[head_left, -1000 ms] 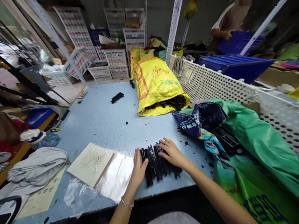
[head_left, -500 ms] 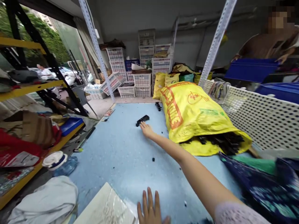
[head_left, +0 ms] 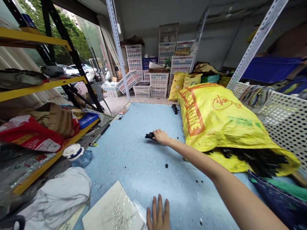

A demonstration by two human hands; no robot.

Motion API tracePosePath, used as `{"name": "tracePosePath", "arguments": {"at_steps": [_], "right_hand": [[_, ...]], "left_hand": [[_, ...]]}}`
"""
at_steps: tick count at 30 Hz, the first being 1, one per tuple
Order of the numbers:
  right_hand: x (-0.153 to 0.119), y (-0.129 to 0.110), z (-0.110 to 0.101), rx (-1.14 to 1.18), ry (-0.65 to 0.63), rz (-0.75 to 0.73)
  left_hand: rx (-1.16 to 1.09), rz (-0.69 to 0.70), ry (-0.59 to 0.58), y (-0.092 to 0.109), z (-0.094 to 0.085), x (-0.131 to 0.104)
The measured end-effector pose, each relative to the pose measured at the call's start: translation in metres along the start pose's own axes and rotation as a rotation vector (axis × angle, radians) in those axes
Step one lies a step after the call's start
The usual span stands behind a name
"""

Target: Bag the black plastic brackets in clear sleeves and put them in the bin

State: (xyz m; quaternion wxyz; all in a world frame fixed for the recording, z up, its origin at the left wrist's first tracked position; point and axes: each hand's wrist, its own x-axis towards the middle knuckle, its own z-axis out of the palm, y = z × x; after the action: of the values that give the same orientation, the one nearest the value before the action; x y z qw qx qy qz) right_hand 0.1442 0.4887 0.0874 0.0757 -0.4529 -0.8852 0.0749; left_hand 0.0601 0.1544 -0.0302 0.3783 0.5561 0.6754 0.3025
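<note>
My right hand [head_left: 161,137] reaches out over the blue tabletop [head_left: 134,156], its fingers closed on the near end of a black part [head_left: 150,135]. At the bottom edge my left hand [head_left: 158,213] lies flat with its fingers spread, holding nothing, just right of a pale square board [head_left: 115,210]. A second black part [head_left: 175,109] rests at the far end of the table beside a large yellow sack [head_left: 216,111]. Many black parts [head_left: 261,159] show in the sack's mouth.
A small black piece [head_left: 166,165] lies mid-table. On the left are a clear jug [head_left: 83,157], a grey cloth [head_left: 59,188] and a yellow-edged shelf [head_left: 81,127]. A perforated white basket [head_left: 285,118] stands right. Behind it, a person is partly visible by a blue bin [head_left: 271,68].
My right hand has closed on the black part and drawn it nearer along the table. The view has turned left. My left hand stays flat at the near edge.
</note>
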Motion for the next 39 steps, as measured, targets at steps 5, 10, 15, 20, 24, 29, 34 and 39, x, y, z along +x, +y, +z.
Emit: {"name": "tracePosePath", "arguments": {"at_steps": [5, 10, 15, 20, 24, 29, 34, 39], "right_hand": [[-0.164, -0.081, -0.015, 0.538, -0.111, -0.182], [-0.293, -0.132, -0.015, 0.675, 0.121, -0.09], [-0.37, -0.131, -0.023, 0.388, 0.295, 0.156], [-0.454, -0.104, -0.03, 0.495, 0.585, 0.423], [-0.5, -0.1, -0.038, 0.736, 0.906, 0.708], [-0.5, -0.129, -0.036, 0.263, 0.526, 0.377], [-0.479, -0.119, -0.033, 0.023, 0.415, 0.141], [-0.445, -0.117, -0.03, 0.238, 0.385, 0.213]], "left_hand": [[-0.682, 0.107, 0.09, 0.044, -0.04, -0.019], [-0.944, -0.055, -0.213, 0.083, -0.049, -0.07], [-0.824, -0.084, -0.425, 0.106, -0.033, -0.122], [-0.768, -0.109, -0.586, 0.111, -0.015, -0.154], [-0.792, -0.131, -0.564, 0.116, -0.008, -0.16], [-0.778, -0.093, -0.662, 0.134, 0.0, -0.163], [-0.752, -0.065, -0.69, 0.135, -0.003, -0.168], [-0.712, 0.061, -0.464, 0.132, -0.009, -0.159]]}}
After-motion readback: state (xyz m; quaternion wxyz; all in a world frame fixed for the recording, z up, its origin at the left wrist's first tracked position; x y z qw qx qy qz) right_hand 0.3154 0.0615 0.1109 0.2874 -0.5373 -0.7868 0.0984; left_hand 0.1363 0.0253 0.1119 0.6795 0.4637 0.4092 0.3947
